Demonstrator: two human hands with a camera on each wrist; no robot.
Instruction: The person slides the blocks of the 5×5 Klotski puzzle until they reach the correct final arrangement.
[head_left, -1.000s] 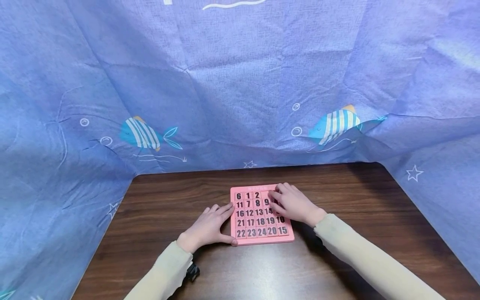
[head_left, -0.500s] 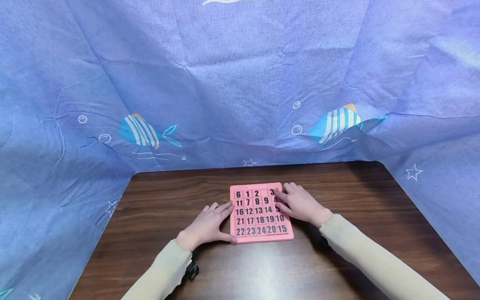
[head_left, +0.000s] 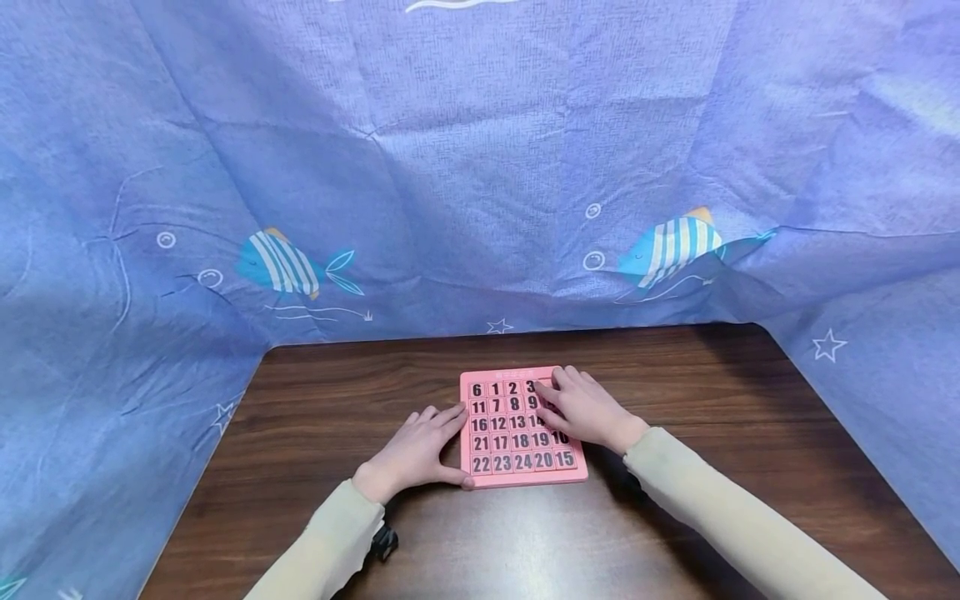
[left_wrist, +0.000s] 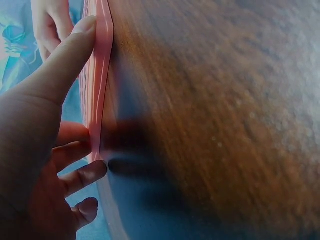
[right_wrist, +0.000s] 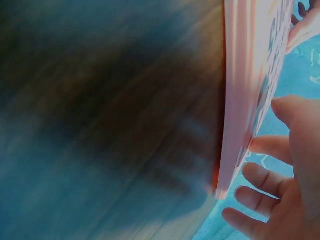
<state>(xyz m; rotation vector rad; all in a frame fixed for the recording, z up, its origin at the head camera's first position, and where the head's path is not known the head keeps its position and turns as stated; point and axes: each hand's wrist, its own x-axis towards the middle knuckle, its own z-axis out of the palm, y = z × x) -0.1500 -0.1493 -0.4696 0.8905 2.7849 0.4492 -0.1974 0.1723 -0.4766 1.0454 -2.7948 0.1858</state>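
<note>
A pink number slide puzzle (head_left: 525, 480) lies flat on the table, its square tiles printed with black numerals. My left hand (head_left: 411, 450) rests along its left side, thumb at the near left corner. The left wrist view shows that thumb (left_wrist: 82, 35) pressed on the puzzle's edge, the other fingers spread apart. My right hand (head_left: 588, 410) reaches over the right side, its index fingertip on the 3 tile (head_left: 531, 387), beside the 2 tile (head_left: 513, 388) in the far row. It covers the upper right tiles. In the right wrist view the fingers (right_wrist: 260, 180) are loosely spread.
The dark wood-grain table (head_left: 360, 375) extends around the puzzle. A blue cloth (head_left: 465, 167) printed with fish hangs behind and at both sides. A small black object (head_left: 385, 542) shows at the left cuff.
The 3 tile has slid left against the 2 tile, closing the gap between them, as my right hand moved left with it. My left hand has stayed in place.
</note>
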